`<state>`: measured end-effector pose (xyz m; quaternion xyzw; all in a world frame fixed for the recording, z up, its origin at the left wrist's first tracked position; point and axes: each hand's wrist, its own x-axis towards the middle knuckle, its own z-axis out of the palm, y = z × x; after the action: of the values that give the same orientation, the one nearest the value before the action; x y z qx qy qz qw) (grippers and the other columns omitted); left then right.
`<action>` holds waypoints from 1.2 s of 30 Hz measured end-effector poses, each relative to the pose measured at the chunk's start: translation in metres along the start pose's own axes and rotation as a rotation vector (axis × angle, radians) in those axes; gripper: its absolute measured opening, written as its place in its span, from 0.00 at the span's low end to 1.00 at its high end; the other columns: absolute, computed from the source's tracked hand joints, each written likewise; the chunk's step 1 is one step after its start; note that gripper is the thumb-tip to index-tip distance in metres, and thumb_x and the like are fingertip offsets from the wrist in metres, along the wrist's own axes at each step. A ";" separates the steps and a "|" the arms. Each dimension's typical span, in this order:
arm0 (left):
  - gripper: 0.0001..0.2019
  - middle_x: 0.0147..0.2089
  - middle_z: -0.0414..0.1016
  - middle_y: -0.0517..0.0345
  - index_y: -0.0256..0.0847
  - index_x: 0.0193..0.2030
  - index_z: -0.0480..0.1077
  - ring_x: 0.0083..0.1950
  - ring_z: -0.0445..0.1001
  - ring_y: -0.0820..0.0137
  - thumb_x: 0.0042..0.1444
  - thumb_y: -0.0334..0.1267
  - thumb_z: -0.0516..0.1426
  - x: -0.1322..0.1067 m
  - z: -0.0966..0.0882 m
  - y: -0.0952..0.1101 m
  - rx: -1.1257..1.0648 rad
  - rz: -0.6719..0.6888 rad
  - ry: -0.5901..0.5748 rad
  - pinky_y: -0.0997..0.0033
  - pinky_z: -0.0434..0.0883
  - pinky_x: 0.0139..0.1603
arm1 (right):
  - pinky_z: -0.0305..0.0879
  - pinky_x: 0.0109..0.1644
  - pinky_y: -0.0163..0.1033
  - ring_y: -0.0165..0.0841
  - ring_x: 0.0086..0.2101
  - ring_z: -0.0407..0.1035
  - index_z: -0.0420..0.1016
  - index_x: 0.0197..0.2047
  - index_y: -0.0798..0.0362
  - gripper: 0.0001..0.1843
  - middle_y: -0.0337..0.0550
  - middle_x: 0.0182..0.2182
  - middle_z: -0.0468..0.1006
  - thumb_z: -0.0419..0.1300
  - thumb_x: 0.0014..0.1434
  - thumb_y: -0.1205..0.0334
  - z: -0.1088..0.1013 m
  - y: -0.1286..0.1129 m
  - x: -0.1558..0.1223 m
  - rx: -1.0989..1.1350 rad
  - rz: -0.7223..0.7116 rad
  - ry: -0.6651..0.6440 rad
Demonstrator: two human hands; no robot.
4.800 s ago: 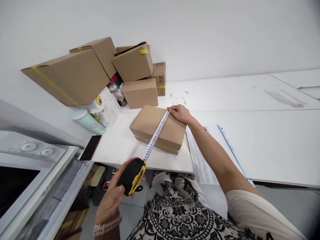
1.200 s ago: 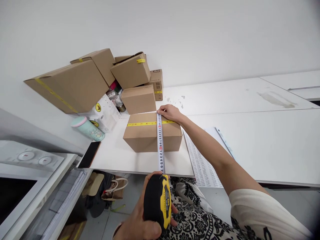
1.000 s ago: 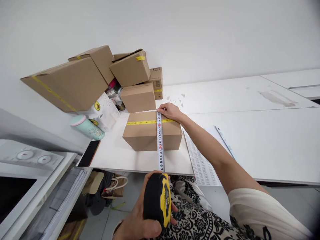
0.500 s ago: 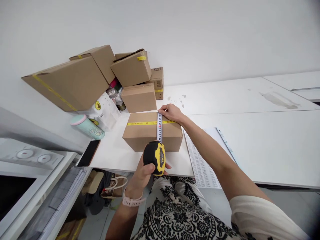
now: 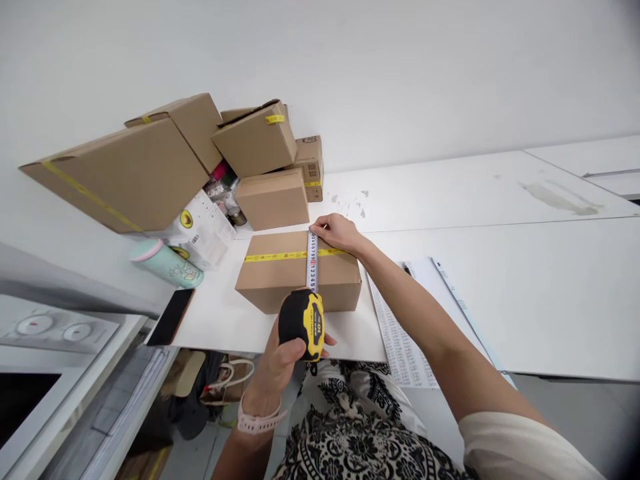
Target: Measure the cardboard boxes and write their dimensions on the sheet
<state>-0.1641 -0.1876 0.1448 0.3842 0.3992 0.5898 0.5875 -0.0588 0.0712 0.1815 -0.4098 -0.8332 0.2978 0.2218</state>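
Note:
A closed cardboard box (image 5: 280,270) with yellow printed tape along its top lies on the white table in front of me. My left hand (image 5: 285,357) is wrapped round the black and yellow case of a tape measure (image 5: 301,325), just before the box's near side. The pulled-out blade (image 5: 312,267) runs across the box top from the near edge to the far edge. At that far edge my right hand (image 5: 337,235) pinches the blade's end between thumb and fingers, with the palm over the box's top. The case hides part of the box's front.
Several cardboard boxes (image 5: 120,177) are stacked at the back left. A mint tumbler (image 5: 167,265), a white avocado-print box (image 5: 207,230) and a dark phone (image 5: 173,317) stand or lie to the left. Printed sheets (image 5: 407,347) and a pen (image 5: 407,269) lie right, partly under my right arm.
The view has shifted slightly, so the table things appear a little lower and further left. Both hands keep their hold on the tape measure, its blade still across the box.

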 end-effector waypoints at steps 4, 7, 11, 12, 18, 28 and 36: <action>0.39 0.50 0.75 0.47 0.48 0.69 0.58 0.41 0.80 0.56 0.52 0.52 0.63 0.000 -0.004 -0.006 -0.024 0.009 -0.012 0.61 0.79 0.35 | 0.59 0.41 0.38 0.34 0.37 0.71 0.82 0.40 0.50 0.15 0.41 0.38 0.83 0.56 0.65 0.52 0.001 0.002 0.001 -0.001 0.000 0.006; 0.40 0.48 0.74 0.48 0.49 0.70 0.57 0.41 0.80 0.55 0.51 0.53 0.63 -0.001 -0.006 -0.008 -0.023 0.010 -0.011 0.59 0.79 0.35 | 0.57 0.39 0.38 0.33 0.34 0.69 0.81 0.38 0.51 0.17 0.41 0.34 0.81 0.54 0.66 0.51 0.001 0.002 0.001 -0.020 -0.007 0.013; 0.40 0.49 0.74 0.48 0.50 0.70 0.57 0.40 0.80 0.55 0.51 0.51 0.63 0.000 -0.005 -0.007 -0.012 0.013 -0.005 0.58 0.79 0.35 | 0.58 0.40 0.39 0.34 0.32 0.68 0.81 0.35 0.52 0.25 0.42 0.31 0.80 0.49 0.68 0.45 0.001 0.001 0.001 -0.013 0.004 0.020; 0.40 0.49 0.74 0.48 0.50 0.70 0.57 0.40 0.80 0.55 0.51 0.51 0.63 0.000 -0.004 -0.006 -0.008 0.011 -0.002 0.58 0.79 0.35 | 0.59 0.41 0.40 0.35 0.33 0.70 0.82 0.37 0.51 0.27 0.43 0.32 0.80 0.48 0.69 0.44 0.001 0.000 0.001 0.004 0.014 0.020; 0.42 0.49 0.75 0.46 0.47 0.70 0.57 0.42 0.80 0.51 0.49 0.52 0.65 0.000 0.001 0.001 0.023 -0.016 0.031 0.57 0.79 0.34 | 0.62 0.51 0.45 0.42 0.42 0.74 0.84 0.44 0.50 0.33 0.48 0.43 0.83 0.42 0.71 0.41 0.000 -0.002 0.001 0.064 0.074 0.012; 0.39 0.48 0.76 0.47 0.45 0.69 0.61 0.40 0.81 0.55 0.50 0.51 0.64 0.000 0.005 0.006 0.064 -0.031 0.051 0.59 0.79 0.34 | 0.63 0.54 0.47 0.44 0.43 0.75 0.85 0.46 0.51 0.34 0.49 0.44 0.83 0.41 0.71 0.42 -0.001 -0.003 0.001 0.072 0.080 0.016; 0.38 0.47 0.76 0.49 0.44 0.68 0.60 0.38 0.81 0.59 0.50 0.47 0.64 0.004 0.002 0.004 0.065 0.002 0.057 0.62 0.78 0.34 | 0.63 0.48 0.45 0.41 0.38 0.73 0.83 0.39 0.51 0.28 0.46 0.37 0.82 0.46 0.70 0.45 0.003 0.005 0.006 0.078 0.032 0.036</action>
<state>-0.1643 -0.1835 0.1494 0.3866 0.4341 0.5878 0.5626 -0.0613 0.0775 0.1771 -0.4194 -0.8102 0.3263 0.2476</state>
